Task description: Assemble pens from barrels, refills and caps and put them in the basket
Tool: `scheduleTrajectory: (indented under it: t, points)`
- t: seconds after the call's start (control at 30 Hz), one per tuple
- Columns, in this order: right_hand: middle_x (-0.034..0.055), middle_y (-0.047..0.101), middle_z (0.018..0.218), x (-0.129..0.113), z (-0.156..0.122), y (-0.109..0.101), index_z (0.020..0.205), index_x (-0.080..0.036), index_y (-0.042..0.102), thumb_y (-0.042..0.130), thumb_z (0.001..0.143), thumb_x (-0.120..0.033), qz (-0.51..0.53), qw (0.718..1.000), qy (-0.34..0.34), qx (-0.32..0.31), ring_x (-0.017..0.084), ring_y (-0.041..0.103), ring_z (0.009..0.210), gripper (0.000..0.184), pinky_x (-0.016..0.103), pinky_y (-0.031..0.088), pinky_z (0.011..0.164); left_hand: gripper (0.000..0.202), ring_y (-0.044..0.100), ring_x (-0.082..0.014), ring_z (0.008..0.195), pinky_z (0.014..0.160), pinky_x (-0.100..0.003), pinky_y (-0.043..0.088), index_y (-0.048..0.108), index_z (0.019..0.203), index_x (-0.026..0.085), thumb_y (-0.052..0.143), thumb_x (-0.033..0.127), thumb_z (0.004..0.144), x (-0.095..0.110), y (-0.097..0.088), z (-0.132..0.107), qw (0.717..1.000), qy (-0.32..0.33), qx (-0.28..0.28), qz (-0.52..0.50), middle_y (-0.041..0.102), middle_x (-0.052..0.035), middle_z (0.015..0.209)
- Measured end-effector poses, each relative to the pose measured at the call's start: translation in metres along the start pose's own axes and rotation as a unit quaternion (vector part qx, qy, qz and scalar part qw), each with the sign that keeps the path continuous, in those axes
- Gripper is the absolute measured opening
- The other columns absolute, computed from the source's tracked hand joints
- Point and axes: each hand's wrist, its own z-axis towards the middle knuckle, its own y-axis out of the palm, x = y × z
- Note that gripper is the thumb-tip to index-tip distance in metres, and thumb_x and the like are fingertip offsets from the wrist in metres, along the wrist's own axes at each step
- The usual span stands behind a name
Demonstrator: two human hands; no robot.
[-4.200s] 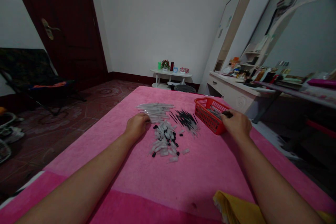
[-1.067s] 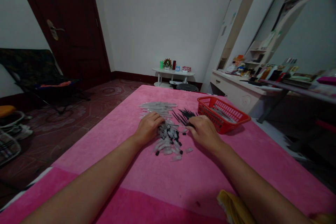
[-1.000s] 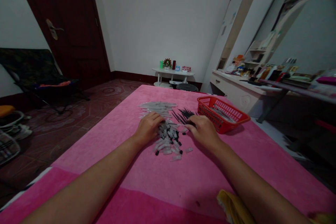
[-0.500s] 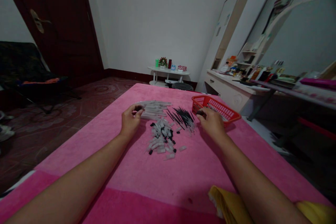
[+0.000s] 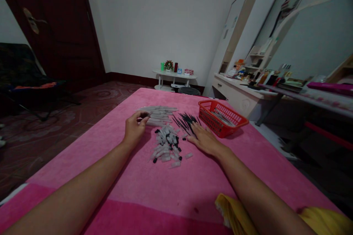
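Pen parts point(image 5: 167, 143) are spread in piles over a pink cloth point(image 5: 165, 187), to the left of a red basket point(image 5: 224, 128). The left hand point(image 5: 134, 126) is curled beside pale tubes point(image 5: 160, 118), whether anything is held cannot be told, while the right hand point(image 5: 205, 140) is laid open on thin dark rods point(image 5: 185, 122), with small caps point(image 5: 165, 151) heaped between. A picking-out step is apparently in hand, for which a single rod would need to be pinched free

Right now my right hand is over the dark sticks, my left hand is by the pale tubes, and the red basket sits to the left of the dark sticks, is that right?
Not quite: the head view shows the red basket to the right of the dark sticks. Your right hand is over those sticks, and your left hand is by the pale tubes.
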Motion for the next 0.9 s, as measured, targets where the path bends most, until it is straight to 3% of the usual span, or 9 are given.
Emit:
scheduleTrajectory:
  t: [0.2,0.37,0.47,0.57,0.67,0.77,0.9]
  points:
    - [0.0157,0.02,0.154,-0.016,-0.007,-0.008,0.147,-0.013,0.029,0.029,0.091,-0.063,-0.003,0.999,-0.027,-0.027,0.028,0.017,0.143,0.076,0.053,0.011,0.113,0.018,0.063,-0.0173,0.082,0.075,-0.028,0.049,0.067,0.088,0.018,0.057,0.027,0.075,-0.001,0.001,0.0,1.0,0.0,-0.004,0.001,0.07,-0.0032,0.088]
    - [0.0162,0.018,0.155,-0.016,-0.008,-0.006,0.148,-0.012,0.027,0.03,0.086,-0.07,-0.01,0.999,0.013,-0.036,0.032,0.014,0.143,0.084,0.056,0.009,0.111,0.019,0.063,-0.017,0.081,0.074,-0.027,0.049,0.067,0.087,0.017,0.057,0.027,0.075,0.002,0.0,-0.001,1.0,0.001,-0.011,0.004,0.069,-0.0038,0.087]
    - [0.0155,0.025,0.153,-0.017,-0.008,-0.007,0.146,-0.016,0.034,0.033,0.086,-0.069,-0.011,1.0,0.017,-0.012,0.034,0.016,0.142,0.08,0.056,0.013,0.11,0.02,0.062,-0.0168,0.08,0.073,-0.027,0.049,0.067,0.087,0.015,0.057,0.027,0.074,0.004,0.0,-0.001,1.0,-0.004,-0.018,0.007,0.069,-0.0043,0.087]
    - [0.0151,0.045,0.142,-0.017,-0.005,-0.011,0.132,-0.017,0.054,0.034,0.093,-0.054,0.002,0.998,0.014,0.068,0.03,0.037,0.133,0.057,0.046,0.026,0.107,0.02,0.062,-0.0166,0.08,0.072,-0.027,0.049,0.067,0.088,0.015,0.058,0.028,0.074,0.004,0.0,-0.002,1.0,-0.009,-0.021,0.001,0.069,-0.0045,0.088]
    - [0.0121,0.064,0.118,-0.012,-0.003,-0.016,0.115,-0.016,0.065,0.04,0.094,-0.033,0.03,0.988,0.044,0.148,0.022,0.057,0.111,0.038,0.031,0.038,0.095,0.021,0.063,-0.0168,0.081,0.074,-0.027,0.049,0.067,0.089,0.015,0.058,0.027,0.075,0.001,0.0,-0.003,1.0,-0.005,-0.028,-0.006,0.069,-0.0047,0.089]
    - [0.009,0.068,0.105,-0.006,-0.001,-0.016,0.107,-0.016,0.069,0.05,0.087,-0.023,0.056,0.979,0.065,0.188,0.019,0.062,0.099,0.029,0.026,0.041,0.086,0.02,0.063,-0.0167,0.082,0.075,-0.027,0.05,0.068,0.089,0.016,0.058,0.027,0.076,-0.002,0.0,-0.003,0.999,0.007,-0.035,-0.003,0.069,-0.0046,0.09]
    - [0.0053,0.069,0.096,-0.01,-0.001,-0.01,0.096,-0.02,0.073,0.056,0.082,-0.018,0.093,0.98,0.011,0.176,0.017,0.062,0.09,0.022,0.024,0.042,0.079,0.019,0.063,-0.0174,0.084,0.076,-0.028,0.051,0.068,0.089,0.017,0.058,0.028,0.077,-0.007,0.001,-0.004,0.999,0.025,-0.046,0.006,0.069,-0.0047,0.09]
